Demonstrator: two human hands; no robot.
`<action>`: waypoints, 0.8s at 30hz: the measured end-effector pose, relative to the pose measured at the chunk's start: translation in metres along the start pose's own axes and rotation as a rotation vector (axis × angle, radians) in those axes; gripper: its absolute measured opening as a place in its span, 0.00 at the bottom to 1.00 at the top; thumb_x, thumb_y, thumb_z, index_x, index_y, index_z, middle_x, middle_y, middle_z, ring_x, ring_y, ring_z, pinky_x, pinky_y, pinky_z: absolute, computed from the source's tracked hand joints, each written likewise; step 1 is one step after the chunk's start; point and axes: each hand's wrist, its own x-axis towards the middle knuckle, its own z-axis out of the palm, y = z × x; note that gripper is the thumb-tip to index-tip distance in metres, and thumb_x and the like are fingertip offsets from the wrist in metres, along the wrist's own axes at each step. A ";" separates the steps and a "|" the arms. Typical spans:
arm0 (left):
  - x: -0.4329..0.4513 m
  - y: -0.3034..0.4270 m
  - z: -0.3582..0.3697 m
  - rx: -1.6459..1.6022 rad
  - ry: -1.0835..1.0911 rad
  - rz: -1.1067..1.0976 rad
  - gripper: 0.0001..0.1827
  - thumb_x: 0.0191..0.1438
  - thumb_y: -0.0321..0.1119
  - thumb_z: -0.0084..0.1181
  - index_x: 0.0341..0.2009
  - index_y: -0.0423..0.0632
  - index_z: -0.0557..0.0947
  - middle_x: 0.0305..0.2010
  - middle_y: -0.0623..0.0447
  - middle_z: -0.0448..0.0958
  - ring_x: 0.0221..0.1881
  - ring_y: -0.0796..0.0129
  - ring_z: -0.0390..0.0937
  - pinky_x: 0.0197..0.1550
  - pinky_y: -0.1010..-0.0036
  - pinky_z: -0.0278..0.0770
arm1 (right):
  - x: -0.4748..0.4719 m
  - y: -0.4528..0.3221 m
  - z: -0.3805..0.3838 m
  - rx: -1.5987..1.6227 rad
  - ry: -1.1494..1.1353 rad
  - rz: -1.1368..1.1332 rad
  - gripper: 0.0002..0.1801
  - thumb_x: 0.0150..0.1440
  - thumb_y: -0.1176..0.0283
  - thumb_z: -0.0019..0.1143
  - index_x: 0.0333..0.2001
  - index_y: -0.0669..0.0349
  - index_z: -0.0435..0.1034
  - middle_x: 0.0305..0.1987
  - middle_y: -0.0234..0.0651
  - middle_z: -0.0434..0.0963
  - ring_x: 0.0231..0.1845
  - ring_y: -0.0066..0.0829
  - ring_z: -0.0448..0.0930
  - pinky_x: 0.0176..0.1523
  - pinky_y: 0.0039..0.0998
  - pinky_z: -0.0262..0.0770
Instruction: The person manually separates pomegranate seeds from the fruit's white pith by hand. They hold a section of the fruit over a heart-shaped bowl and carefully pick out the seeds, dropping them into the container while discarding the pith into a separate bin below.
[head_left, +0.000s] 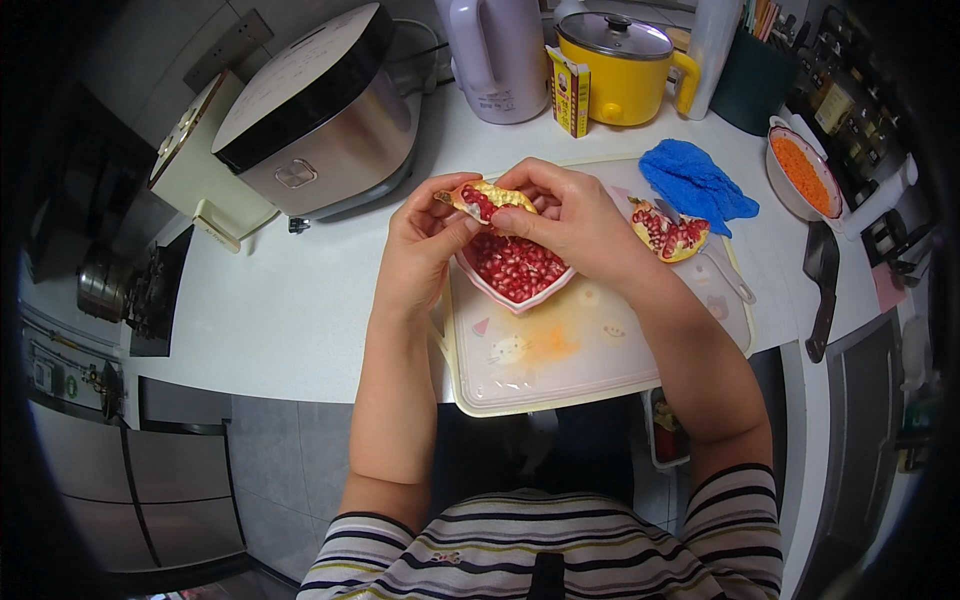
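Note:
Between both hands I hold a piece of pomegranate (487, 201), part of its pale inner skin bare and some red seeds still in it. My left hand (431, 240) grips its left end, and my right hand (559, 217) has the right end, thumb on the seeds. Right below is a white bowl with a pink rim (517, 306), holding many loose pomegranate seeds. The bowl rests on a pale cutting board (600, 360) with an orange stain. A second pomegranate piece (670, 234) lies on the board to the right, beside a knife with a light handle (727, 276).
A blue cloth (694, 184) touches the board's back right. Farther right are a bowl of orange bits (802, 176) and a dark-handled cleaver (822, 285). A rice cooker (322, 127), a lilac kettle (499, 67), a small box (570, 94) and a yellow pot (619, 79) stand behind.

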 end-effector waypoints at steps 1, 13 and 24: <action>0.000 0.000 0.000 -0.003 0.000 -0.002 0.21 0.49 0.15 0.52 0.49 0.40 0.73 0.43 0.50 0.76 0.43 0.71 0.74 0.48 0.78 0.72 | 0.000 0.001 0.000 -0.005 -0.004 -0.015 0.14 0.53 0.73 0.59 0.42 0.66 0.68 0.32 0.29 0.75 0.30 0.12 0.73 0.33 0.15 0.70; 0.002 -0.004 -0.003 -0.002 -0.009 -0.038 0.21 0.49 0.15 0.52 0.50 0.40 0.72 0.41 0.50 0.76 0.40 0.72 0.75 0.46 0.79 0.73 | -0.001 0.015 0.009 -0.619 0.148 -0.393 0.11 0.57 0.66 0.49 0.36 0.62 0.62 0.33 0.46 0.74 0.36 0.47 0.75 0.38 0.41 0.71; 0.002 -0.004 0.000 -0.002 -0.007 -0.062 0.21 0.49 0.15 0.51 0.49 0.40 0.72 0.42 0.50 0.76 0.42 0.71 0.75 0.47 0.78 0.73 | -0.001 0.019 0.009 -0.468 0.192 -0.317 0.08 0.60 0.70 0.41 0.37 0.63 0.63 0.28 0.49 0.74 0.32 0.50 0.75 0.35 0.43 0.70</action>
